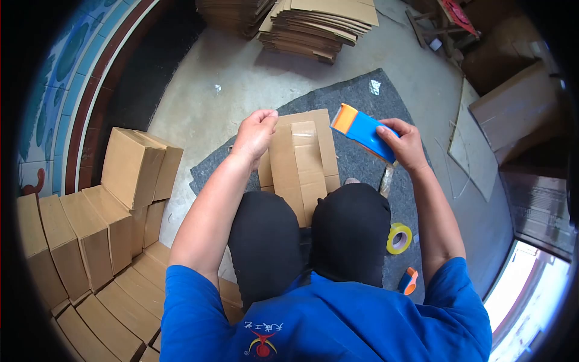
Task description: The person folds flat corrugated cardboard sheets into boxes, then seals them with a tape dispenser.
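**Hands at a cardboard carton**

Right of the carton [286, 163], nearest: tape roll [399, 228]. The carton's long axis runs away from the wearer. Left hand [254, 137], nearer, at its far-left corner — fingertips pinched together, contents unclear. Right hand [405, 145], beyond its right edge across open mat [350, 160] — clamped on blue-and-orange tape dispenser [369, 134]. Beyond: flattened cartons [319, 30].

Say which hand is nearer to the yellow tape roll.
Right. The right hand, holding the blue-and-orange tape dispenser, is ahead of the tape roll; the left hand is farther off, to the left, near the cardboard box's far-left corner.
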Motion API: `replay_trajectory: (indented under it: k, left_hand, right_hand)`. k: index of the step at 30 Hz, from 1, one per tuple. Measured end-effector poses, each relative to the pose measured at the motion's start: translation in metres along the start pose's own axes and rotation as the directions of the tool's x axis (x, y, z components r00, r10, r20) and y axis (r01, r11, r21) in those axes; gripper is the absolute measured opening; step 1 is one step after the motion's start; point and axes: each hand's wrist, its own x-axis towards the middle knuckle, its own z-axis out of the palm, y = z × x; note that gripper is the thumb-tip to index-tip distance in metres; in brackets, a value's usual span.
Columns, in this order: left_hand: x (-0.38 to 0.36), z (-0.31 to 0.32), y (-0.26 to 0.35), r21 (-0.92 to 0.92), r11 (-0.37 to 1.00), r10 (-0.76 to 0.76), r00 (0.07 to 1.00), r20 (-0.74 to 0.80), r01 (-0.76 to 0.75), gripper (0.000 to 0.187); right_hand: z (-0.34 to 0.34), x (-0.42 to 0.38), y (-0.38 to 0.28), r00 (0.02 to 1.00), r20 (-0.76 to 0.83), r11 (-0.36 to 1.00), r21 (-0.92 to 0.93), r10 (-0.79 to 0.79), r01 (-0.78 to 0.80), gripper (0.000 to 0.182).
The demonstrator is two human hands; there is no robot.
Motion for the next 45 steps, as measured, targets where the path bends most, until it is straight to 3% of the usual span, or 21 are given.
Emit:
replay_trajectory:
  k: [1, 4, 6, 11, 15, 18, 22, 27, 30, 31, 34, 37, 42, 45]
  left_hand:
    - [-0.018, 0.009, 0.018, -0.010, 1.000, -0.003, 0.994, 0.105, 0.004, 0.040]
    - [-0.069, 0.037, 0.049, -0.344, 0.939, 0.120, 0.938, 0.325, -0.001, 0.055]
    - [-0.099, 0.050, 0.063, -0.499, 0.866, 0.223, 0.881, 0.417, 0.018, 0.056]
    - [-0.152, 0.052, 0.067, -0.564, 0.824, 0.309, 0.882, 0.356, -0.061, 0.052]
    - [-0.172, 0.052, 0.046, -0.663, 0.747, 0.234, 0.913, 0.333, 0.050, 0.037]
    - [-0.171, 0.056, 0.010, -0.732, 0.676, 0.194, 0.937, 0.291, 0.087, 0.024]
    - [-0.164, 0.069, -0.056, -0.685, 0.719, -0.043, 0.991, 0.129, 0.121, 0.018]
    - [-0.162, 0.064, -0.148, -0.617, 0.734, -0.337, 0.941, 0.031, 0.283, 0.011]
    - [-0.166, 0.025, -0.150, -0.630, 0.749, -0.366, 0.921, -0.135, 0.206, 0.011]
    - [-0.165, 0.014, -0.148, -0.595, 0.782, -0.378, 0.900, -0.215, 0.186, 0.011]
    - [-0.156, -0.001, -0.148, -0.586, 0.791, -0.364, 0.906, -0.218, 0.176, 0.015]
    - [-0.137, 0.003, -0.158, -0.460, 0.869, -0.371, 0.858, -0.356, 0.184, 0.022]
    - [-0.116, 0.015, -0.190, -0.457, 0.856, -0.420, 0.839, -0.345, 0.240, 0.020]
    - [-0.114, 0.032, -0.215, -0.642, 0.735, -0.394, 0.908, -0.144, 0.217, 0.019]
  right_hand:
    - [-0.014, -0.010, -0.019, 0.999, 0.009, 0.997, 0.062, -0.054, 0.053, 0.035]
    - [-0.041, -0.035, -0.057, 0.975, 0.005, 0.954, 0.207, -0.223, 0.217, 0.033]
    - [-0.053, -0.051, -0.085, 0.961, 0.022, 0.942, 0.203, -0.276, 0.266, 0.033]
    - [-0.060, -0.090, -0.131, 0.920, 0.148, 0.931, 0.086, -0.363, 0.354, 0.035]
    - [-0.058, -0.099, -0.139, 0.895, 0.240, 0.925, 0.049, -0.376, 0.376, 0.037]
    - [-0.039, -0.101, -0.124, 0.894, 0.332, 0.952, 0.060, -0.301, 0.299, 0.040]
    - [-0.002, -0.107, -0.089, 0.872, 0.457, 0.977, -0.028, -0.174, 0.210, 0.043]
    - [0.017, -0.121, -0.055, 0.762, 0.648, 0.946, -0.251, 0.004, 0.208, 0.045]
    - [0.007, -0.119, -0.028, 0.780, 0.622, 0.983, -0.174, 0.066, 0.056, 0.045]
    - [0.004, -0.117, -0.031, 0.799, 0.599, 0.976, -0.202, 0.058, 0.081, 0.045]
    - [0.009, -0.113, -0.035, 0.820, 0.572, 0.969, -0.216, 0.023, 0.124, 0.044]
    - [0.027, -0.106, -0.028, 0.835, 0.549, 0.949, -0.284, 0.044, 0.136, 0.044]
    - [0.037, -0.099, -0.010, 0.836, 0.546, 0.932, -0.332, 0.066, 0.144, 0.044]
    - [0.038, -0.099, -0.006, 0.831, 0.552, 0.934, -0.329, 0.073, 0.137, 0.044]
